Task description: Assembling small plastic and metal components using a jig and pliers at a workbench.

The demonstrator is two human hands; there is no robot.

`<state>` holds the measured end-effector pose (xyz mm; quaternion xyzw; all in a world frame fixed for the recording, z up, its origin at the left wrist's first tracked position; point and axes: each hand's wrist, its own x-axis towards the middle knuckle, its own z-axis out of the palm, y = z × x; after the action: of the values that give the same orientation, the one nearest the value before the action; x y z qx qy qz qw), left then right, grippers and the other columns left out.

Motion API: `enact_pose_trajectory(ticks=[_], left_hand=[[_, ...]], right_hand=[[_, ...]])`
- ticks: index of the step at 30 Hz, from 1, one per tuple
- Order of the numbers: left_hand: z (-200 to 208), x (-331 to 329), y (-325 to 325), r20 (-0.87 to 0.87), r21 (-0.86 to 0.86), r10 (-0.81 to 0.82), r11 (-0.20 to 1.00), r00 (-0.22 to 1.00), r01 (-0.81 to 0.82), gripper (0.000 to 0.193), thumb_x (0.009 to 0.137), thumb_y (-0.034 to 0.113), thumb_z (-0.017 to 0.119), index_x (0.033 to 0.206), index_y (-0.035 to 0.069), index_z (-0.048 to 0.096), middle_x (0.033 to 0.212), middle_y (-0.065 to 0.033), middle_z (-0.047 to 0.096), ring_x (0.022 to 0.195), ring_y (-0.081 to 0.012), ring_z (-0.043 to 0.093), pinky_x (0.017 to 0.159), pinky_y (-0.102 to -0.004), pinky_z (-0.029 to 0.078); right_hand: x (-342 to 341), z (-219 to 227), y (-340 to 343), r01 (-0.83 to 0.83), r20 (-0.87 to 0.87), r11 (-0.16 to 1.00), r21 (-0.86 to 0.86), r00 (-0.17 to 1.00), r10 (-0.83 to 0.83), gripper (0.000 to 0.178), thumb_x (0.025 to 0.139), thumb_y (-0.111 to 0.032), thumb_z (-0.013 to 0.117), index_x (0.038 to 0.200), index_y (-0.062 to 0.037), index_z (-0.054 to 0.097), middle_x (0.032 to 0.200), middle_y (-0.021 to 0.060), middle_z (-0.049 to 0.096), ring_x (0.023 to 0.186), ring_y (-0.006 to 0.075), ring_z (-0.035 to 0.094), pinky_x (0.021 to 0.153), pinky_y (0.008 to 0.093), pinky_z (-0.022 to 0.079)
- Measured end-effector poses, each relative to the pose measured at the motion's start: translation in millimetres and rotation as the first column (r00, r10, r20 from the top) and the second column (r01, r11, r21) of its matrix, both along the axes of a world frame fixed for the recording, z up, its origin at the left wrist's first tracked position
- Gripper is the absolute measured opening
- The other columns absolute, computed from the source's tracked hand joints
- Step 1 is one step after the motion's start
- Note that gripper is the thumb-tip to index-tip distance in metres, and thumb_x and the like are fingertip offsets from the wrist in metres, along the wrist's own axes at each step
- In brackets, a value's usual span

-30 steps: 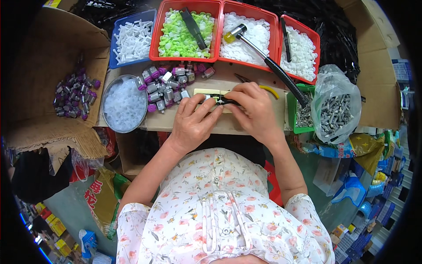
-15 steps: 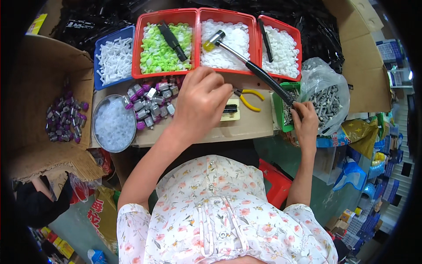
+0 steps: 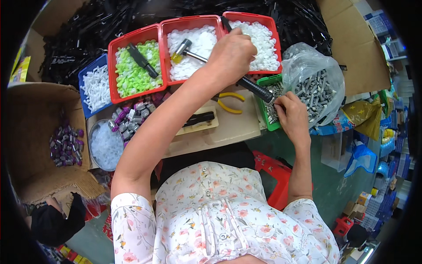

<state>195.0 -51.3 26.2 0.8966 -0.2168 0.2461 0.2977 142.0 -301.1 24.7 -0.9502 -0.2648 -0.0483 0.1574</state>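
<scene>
My left hand (image 3: 235, 53) is over the border between the middle and right red trays, fingers curled by a black plastic strip (image 3: 226, 23). The strip's lower part is hidden behind the hand, so a grip on it is unclear. Beneath that hand lies a hammer (image 3: 259, 90) with a black handle, its head on the white caps (image 3: 200, 37). My right hand (image 3: 292, 114) has its fingertips pinched together at the green box (image 3: 273, 125) of small metal pins (image 3: 272, 113); anything between them is too small to make out. A cream block (image 3: 211, 124) holding a black part (image 3: 200, 119) sits partly behind my left forearm.
Yellow-handled pliers (image 3: 231, 105) lie on the cardboard worktop. Green caps (image 3: 127, 81), a blue tray of white plugs (image 3: 94, 90), purple-and-silver parts (image 3: 127, 119) and a clear-piece bowl (image 3: 105, 145) stand left. A plastic bag of grey parts (image 3: 321, 88) is at right; black parts (image 3: 184, 8) pile behind.
My left hand has moved from above the cream block, out to the right red tray beside the black strip. The right hand stays at the green box. The whole view has shifted and turned.
</scene>
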Motion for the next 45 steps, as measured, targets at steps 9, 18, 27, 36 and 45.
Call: enact_pose_trajectory(ticks=[9,18,27,36,45], left_hand=[[-28,47,-28,0.079,0.259,-0.050,0.965,0.996,0.028,0.006,0.070,0.007,0.073,0.074,0.003,0.072,0.080,-0.0128,0.066,0.090,-0.0323,0.060,0.080,-0.0401,0.053],[-17,29,-17,0.044,-0.007,-0.032,0.999,0.999,0.032,0.009,0.074,0.005,0.067,0.074,-0.003,0.072,0.078,-0.0179,0.069,0.085,-0.0341,0.064,0.075,-0.0417,0.055],[25,-57,9,-0.495,-0.613,-0.167,0.763,0.853,-0.206,0.024,0.089,0.017,0.074,0.096,-0.006,0.074,0.079,-0.0020,0.070,0.075,-0.0080,0.063,0.064,-0.0258,0.049],[19,-125,9,-0.484,-0.736,-0.148,0.603,0.862,-0.309,0.017,0.086,0.012,0.074,0.094,-0.003,0.076,0.075,-0.0051,0.070,0.067,-0.0079,0.059,0.058,-0.0250,0.044],[18,-148,11,-0.407,-0.711,-0.074,0.651,0.910,-0.265,0.012,0.086,0.006,0.073,0.094,-0.002,0.076,0.079,-0.0040,0.068,0.069,-0.0066,0.056,0.062,-0.0226,0.042]], right_hand=[[2,-8,3,0.049,0.031,0.994,0.093,0.998,-0.053,0.016,0.082,-0.002,0.071,0.097,0.0026,0.066,0.088,0.0157,0.060,0.077,0.0353,0.063,0.068,0.0428,0.047],[5,-13,7,-0.001,0.101,0.993,0.116,0.995,-0.011,0.008,0.084,-0.003,0.068,0.092,0.0011,0.067,0.083,0.0152,0.058,0.075,0.0364,0.061,0.066,0.0436,0.046],[-11,13,14,0.117,-0.067,0.856,0.504,0.993,-0.097,0.008,0.091,0.001,0.065,0.098,0.0026,0.068,0.093,0.0085,0.070,0.077,0.0145,0.066,0.069,0.0302,0.050],[-35,24,88,-0.225,0.157,0.604,0.765,0.974,0.165,0.013,0.085,0.009,0.069,0.096,0.0034,0.067,0.104,0.0155,0.070,0.093,0.0218,0.068,0.083,0.0313,0.054],[-46,21,101,-0.291,0.251,0.660,0.692,0.955,0.158,0.017,0.082,0.009,0.073,0.096,0.0022,0.068,0.101,0.0138,0.071,0.087,0.0221,0.070,0.077,0.0304,0.055]])
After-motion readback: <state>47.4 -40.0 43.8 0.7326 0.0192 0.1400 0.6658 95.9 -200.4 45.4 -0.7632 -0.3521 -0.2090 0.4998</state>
